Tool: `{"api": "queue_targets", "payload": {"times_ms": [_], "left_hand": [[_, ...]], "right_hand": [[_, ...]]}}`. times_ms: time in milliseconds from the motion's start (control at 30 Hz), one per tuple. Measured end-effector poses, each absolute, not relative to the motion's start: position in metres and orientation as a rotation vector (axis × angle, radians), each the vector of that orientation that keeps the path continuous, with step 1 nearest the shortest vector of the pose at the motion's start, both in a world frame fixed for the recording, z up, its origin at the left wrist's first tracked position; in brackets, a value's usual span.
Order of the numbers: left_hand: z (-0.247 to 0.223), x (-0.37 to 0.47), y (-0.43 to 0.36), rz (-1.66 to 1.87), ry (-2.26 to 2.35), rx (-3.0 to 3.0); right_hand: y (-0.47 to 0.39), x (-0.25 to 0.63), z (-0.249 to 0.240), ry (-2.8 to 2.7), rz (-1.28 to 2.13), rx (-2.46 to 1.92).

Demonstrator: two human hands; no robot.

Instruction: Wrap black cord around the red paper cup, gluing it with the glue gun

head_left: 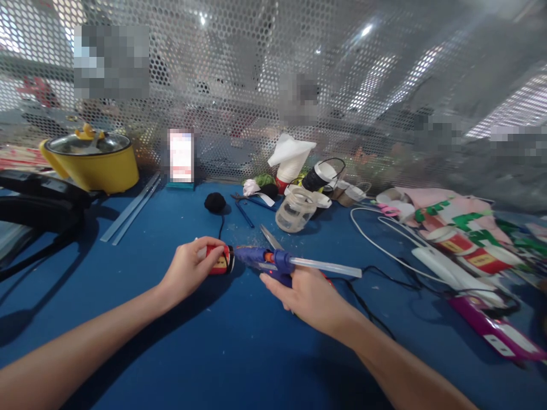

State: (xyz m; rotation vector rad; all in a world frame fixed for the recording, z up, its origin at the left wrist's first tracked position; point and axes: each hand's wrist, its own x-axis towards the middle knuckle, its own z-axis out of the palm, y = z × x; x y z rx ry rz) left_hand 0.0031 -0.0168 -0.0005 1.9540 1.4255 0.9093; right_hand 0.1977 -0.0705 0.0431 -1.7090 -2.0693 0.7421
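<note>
Low over the blue table, my left hand point(190, 265) is closed around a red paper cup point(221, 263) lying on its side. Black yarn circles the cup's right end, and a strand runs up to a black ball of yarn point(215, 202). My right hand point(310, 293) grips a blue hot glue gun point(273, 263), whose nozzle points left at the yarn-wrapped end. I cannot tell whether the tip touches it. A clear glue stick point(329, 266) sticks out of the gun's back. Just behind the gun lies a pair of scissors point(271, 236), partly hidden.
Blue-handled pliers point(244, 210) and a clear plastic container point(296, 210) stand behind my hands. Clear glue sticks point(130, 210) and a yellow pot point(92, 165) are at left. Cables, a white power strip point(455, 273) and a purple box point(496, 327) lie at right. Perforated metal mesh point(239, 74) bounds the back.
</note>
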Motion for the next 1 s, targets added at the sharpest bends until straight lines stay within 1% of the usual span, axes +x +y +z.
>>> {"api": "queue_targets", "payload": {"times_ms": [100, 233, 533, 833, 1000], "left_hand": [[-0.001, 0.003, -0.017, 0.922, 1.417, 1.952], [-0.003, 0.003, -0.017, 0.938, 1.420, 1.942], [-0.005, 0.003, -0.017, 0.957, 1.377, 1.868], [-0.005, 0.003, -0.018, 0.936, 1.377, 1.891], [-0.007, 0.002, -0.019, 0.959, 1.359, 1.896]], "right_hand": [[-0.072, 0.195, 0.046, -2.047, 0.705, -1.832], [-0.072, 0.193, 0.048, -2.044, 0.711, -1.865], [-0.067, 0.195, 0.043, -2.045, 0.729, -1.822], [-0.061, 0.198, 0.038, -1.951, 0.905, -1.666], [-0.058, 0.196, 0.037, -1.939, 0.902, -1.632]]}}
